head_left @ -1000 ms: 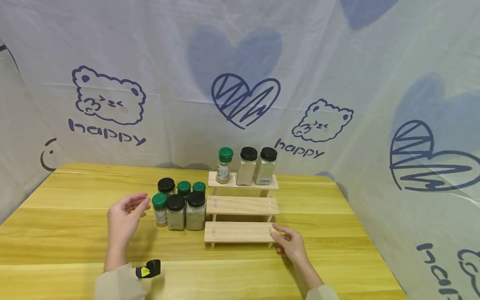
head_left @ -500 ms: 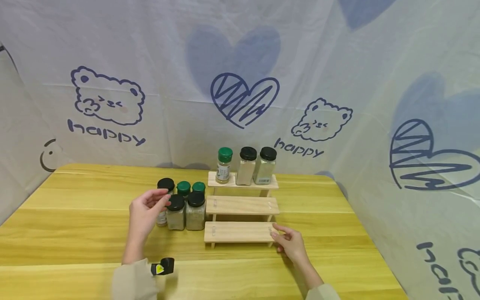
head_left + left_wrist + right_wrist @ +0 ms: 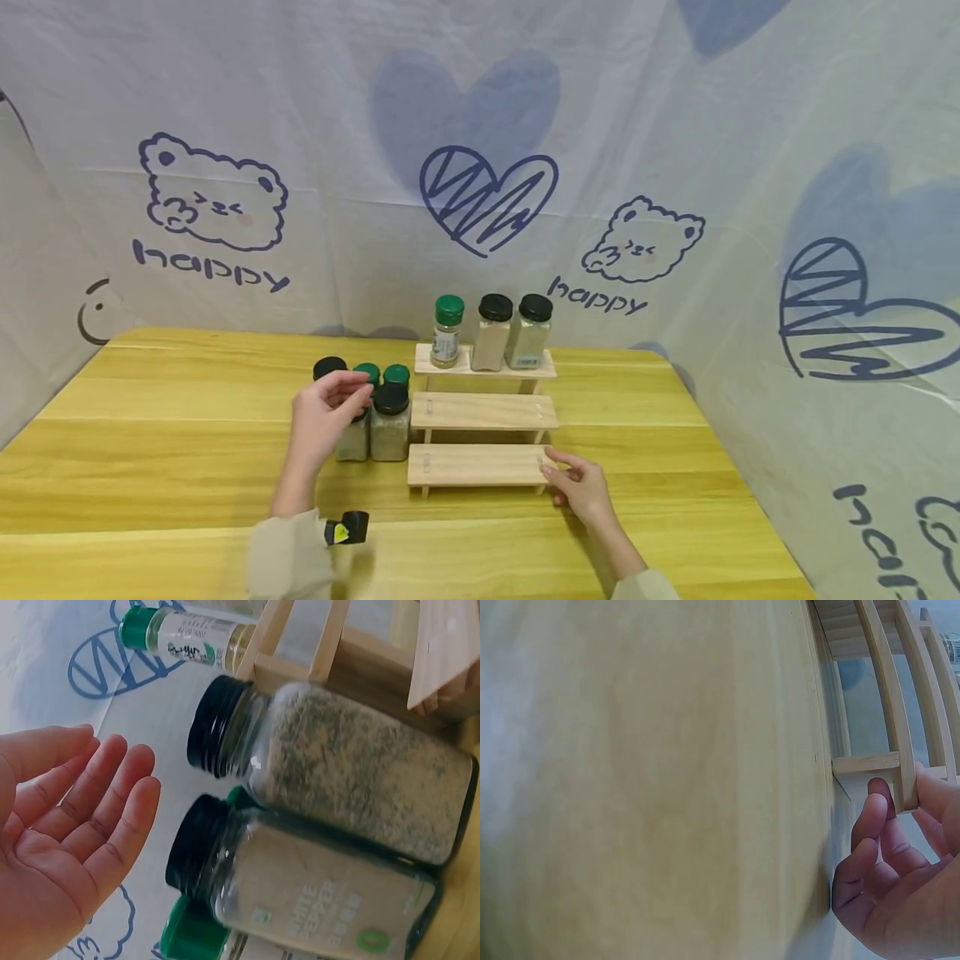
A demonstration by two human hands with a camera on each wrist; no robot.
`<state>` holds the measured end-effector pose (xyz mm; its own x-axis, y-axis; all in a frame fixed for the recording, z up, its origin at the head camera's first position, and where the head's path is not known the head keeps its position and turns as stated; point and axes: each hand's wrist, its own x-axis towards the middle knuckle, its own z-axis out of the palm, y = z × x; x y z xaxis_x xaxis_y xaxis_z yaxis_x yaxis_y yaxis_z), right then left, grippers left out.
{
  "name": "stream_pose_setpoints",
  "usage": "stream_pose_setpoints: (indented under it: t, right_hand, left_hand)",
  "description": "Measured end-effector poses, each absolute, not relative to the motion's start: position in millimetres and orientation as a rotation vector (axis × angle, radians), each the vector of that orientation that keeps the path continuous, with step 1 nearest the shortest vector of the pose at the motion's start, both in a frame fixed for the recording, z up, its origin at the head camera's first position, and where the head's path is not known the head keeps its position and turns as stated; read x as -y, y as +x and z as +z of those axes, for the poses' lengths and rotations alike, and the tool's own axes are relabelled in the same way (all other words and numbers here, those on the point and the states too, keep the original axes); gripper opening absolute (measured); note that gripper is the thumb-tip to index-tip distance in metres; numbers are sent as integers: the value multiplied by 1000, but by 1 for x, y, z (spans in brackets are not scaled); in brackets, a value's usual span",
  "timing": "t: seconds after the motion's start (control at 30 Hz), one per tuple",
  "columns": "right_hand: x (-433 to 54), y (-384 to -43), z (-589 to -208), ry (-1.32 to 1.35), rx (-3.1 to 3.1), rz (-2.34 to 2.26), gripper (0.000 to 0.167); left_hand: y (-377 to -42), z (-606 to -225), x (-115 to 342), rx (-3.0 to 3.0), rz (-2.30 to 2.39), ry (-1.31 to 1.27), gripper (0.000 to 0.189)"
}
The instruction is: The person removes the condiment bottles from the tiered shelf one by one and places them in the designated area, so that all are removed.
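Observation:
My left hand (image 3: 321,423) hovers over the jar cluster with relaxed fingers, holding nothing. In the left wrist view, its fingertips are apart from a black-capped jar of speckled seasoning (image 3: 360,772) and a black-capped white pepper jar (image 3: 322,889). A green-capped bottle (image 3: 196,930) stands beside the pepper jar. Green caps (image 3: 397,376) and another black cap (image 3: 329,367) show behind the hand, which hides part of the cluster. With thumb and fingers, my right hand (image 3: 587,497) pinches the right end of the lowest step of a three-tier wooden spice rack (image 3: 480,467).
On the rack's top step stand a green-capped bottle (image 3: 446,333) and two black-capped jars (image 3: 492,333). The middle step (image 3: 483,411) and lowest step bear no jars. A patterned cloth (image 3: 360,275) hangs behind the wooden table (image 3: 150,467).
My left hand has moved right, from beside the cluster to above its front jars, and now covers the front-left green-capped bottle. My right hand stays on the rack.

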<state>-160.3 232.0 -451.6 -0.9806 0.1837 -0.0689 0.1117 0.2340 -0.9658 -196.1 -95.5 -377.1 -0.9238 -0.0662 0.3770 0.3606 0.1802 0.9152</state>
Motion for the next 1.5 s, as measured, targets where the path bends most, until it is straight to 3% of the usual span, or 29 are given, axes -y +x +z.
stream_pose_setpoints:
  t: [1.1,1.5]
  right_hand:
    - [-233,-160,-453,-277,2432,1879,34]
    - [-234,-161,-453,-297,2461,1863,34]
  left_hand:
    - [-233,-348,55,2232,-1670,-425,17]
    - [-250,-340,36,2262,-1721,-317,38]
